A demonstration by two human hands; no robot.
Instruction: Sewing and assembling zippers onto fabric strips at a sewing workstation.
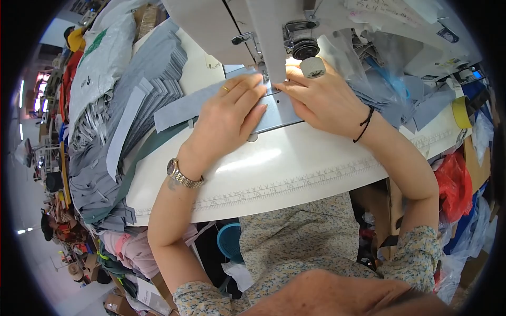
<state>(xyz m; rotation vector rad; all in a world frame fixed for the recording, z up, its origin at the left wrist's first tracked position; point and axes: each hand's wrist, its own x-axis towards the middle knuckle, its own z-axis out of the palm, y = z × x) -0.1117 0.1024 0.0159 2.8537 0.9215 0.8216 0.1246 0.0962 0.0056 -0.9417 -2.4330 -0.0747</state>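
A grey fabric strip (187, 108) lies on the sewing machine (247, 31) bed, its right end running up to the needle area. My left hand (227, 113) rests on that strip, fingers stretched out flat with the thumb apart. A ring and a metal watch are on this arm. My right hand (324, 100) is closed just right of the needle, its fingertips drawn together by the presser foot. Whatever they pinch is hidden by the fingers. The metal needle plate (279, 113) shows between my hands.
Fanned stacks of grey fabric pieces (158, 87) cover the table's left side, beside a white plastic sack (105, 60). More grey pieces (385, 102) lie at right, near a yellow tape roll (461, 112). A printed ruler (295, 184) edges the white table. Below right hangs a red bag (454, 187).
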